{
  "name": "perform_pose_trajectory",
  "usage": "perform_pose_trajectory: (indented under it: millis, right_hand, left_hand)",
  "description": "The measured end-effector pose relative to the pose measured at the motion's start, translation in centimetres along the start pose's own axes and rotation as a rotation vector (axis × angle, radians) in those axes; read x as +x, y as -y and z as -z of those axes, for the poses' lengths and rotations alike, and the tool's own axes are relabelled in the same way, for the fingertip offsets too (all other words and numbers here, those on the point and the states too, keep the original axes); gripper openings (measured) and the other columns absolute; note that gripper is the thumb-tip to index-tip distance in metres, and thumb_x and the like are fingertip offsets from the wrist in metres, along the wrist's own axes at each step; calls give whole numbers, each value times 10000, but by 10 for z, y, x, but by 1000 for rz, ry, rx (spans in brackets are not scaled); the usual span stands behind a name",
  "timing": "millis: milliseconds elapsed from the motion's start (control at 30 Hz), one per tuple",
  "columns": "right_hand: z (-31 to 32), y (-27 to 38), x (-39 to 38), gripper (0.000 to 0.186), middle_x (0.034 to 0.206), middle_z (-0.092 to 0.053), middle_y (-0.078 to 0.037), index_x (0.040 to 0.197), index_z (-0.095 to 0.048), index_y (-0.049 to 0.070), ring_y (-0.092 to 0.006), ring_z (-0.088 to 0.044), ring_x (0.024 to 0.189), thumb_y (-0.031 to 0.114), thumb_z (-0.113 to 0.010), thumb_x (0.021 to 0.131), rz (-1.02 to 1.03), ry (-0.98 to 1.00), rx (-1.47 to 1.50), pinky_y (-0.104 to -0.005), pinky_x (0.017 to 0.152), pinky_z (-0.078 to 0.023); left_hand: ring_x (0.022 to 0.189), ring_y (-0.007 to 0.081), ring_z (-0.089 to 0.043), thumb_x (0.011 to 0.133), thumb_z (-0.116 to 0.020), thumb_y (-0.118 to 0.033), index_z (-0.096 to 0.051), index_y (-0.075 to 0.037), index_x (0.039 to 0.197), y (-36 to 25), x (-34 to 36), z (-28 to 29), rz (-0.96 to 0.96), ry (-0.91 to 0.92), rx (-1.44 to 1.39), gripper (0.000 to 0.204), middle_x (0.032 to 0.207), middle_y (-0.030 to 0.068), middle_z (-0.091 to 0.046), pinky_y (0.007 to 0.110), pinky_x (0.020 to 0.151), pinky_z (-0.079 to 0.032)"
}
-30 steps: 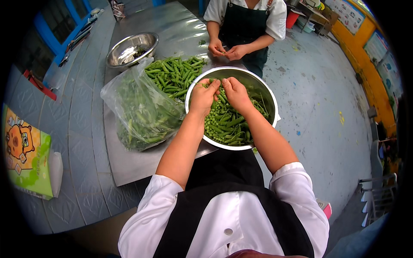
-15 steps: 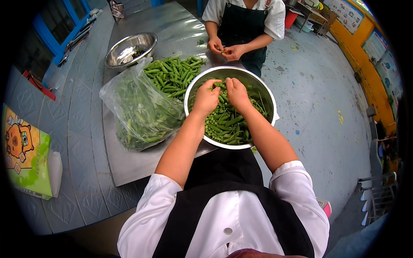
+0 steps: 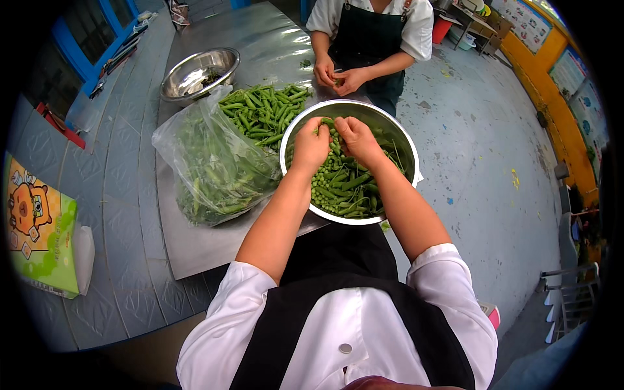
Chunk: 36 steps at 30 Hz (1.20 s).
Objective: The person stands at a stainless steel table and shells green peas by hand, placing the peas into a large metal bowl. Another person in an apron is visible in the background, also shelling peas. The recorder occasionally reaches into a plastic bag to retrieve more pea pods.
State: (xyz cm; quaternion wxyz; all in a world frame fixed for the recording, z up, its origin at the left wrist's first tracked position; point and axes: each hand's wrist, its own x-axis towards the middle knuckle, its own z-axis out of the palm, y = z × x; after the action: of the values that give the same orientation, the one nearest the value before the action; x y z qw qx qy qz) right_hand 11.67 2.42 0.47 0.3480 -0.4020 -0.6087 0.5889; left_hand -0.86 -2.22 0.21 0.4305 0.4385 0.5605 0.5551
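Over a large steel bowl (image 3: 415,151), both hands work at a green pea pod (image 3: 327,121). My left hand (image 3: 311,145) is closed round one end of it, thumb on top. Close beside it, my right hand (image 3: 357,140) pinches at the pod's other end; its fingertips partly hide the pod. Below them, shelled peas (image 3: 320,188) lie along the left inside of the bowl. Flat pods (image 3: 351,185) fill the middle and right. Left of the bowl, a pile of whole pea pods (image 3: 263,110) lies on the steel table (image 3: 195,253), beside a clear plastic bag (image 3: 218,159) of pods.
A smaller steel bowl (image 3: 201,73) with dark scraps stands behind the bag. Across the table corner, a person in a dark apron (image 3: 364,39) holds something small in both hands. At far left is a green and yellow box (image 3: 42,227). Grey floor (image 3: 481,162) stretches right.
My right hand has turned slightly, and its fingers have shifted left along the pod toward my left hand. The other person's hands have drawn closer together.
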Motion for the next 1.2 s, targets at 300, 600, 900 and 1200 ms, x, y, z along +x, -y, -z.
perform_pose_trajectory:
  millis: [300, 600, 900, 1200]
  right_hand:
    - [7, -4, 5, 226, 588, -485, 13, 845, -543, 38, -50, -401, 466, 252, -508, 905, 64, 26, 0, -201, 419, -323]
    - [21, -2, 6, 205, 764, -537, -7, 1038, -539, 18, -52, -484, 647, 111, -489, 862, -7, 152, 44, -178, 512, -369]
    - [16, 12, -2, 341, 899, -592, -63, 1130, -506, -4, -108, -570, 792, 28, -456, 795, -80, 193, 289, -216, 590, -414]
    - [16, 2, 2, 319, 974, -599, -66, 1087, -522, -17, -131, -574, 877, -7, -460, 774, 43, 260, -19, -240, 725, -438]
  left_hand:
    - [537, 66, -481, 888, -510, -151, -580, -44, 1069, 2, -2, -2, -130, -49, 60, 222, 673, 11, -543, 224, 477, -404]
    - [602, 79, -500, 870, -509, -108, -590, -49, 1074, 15, 2, -2, -284, -64, 138, 227, 747, 22, -552, 222, 514, -409]
    - [640, 64, -481, 842, -525, -92, -607, -25, 1017, 15, 7, 3, -329, -265, 117, 205, 780, 15, -567, 213, 552, -390]
    - [667, 91, -494, 814, -570, -82, -613, -4, 923, 16, 8, 2, -461, -358, 108, 141, 749, 16, -556, 236, 604, -410]
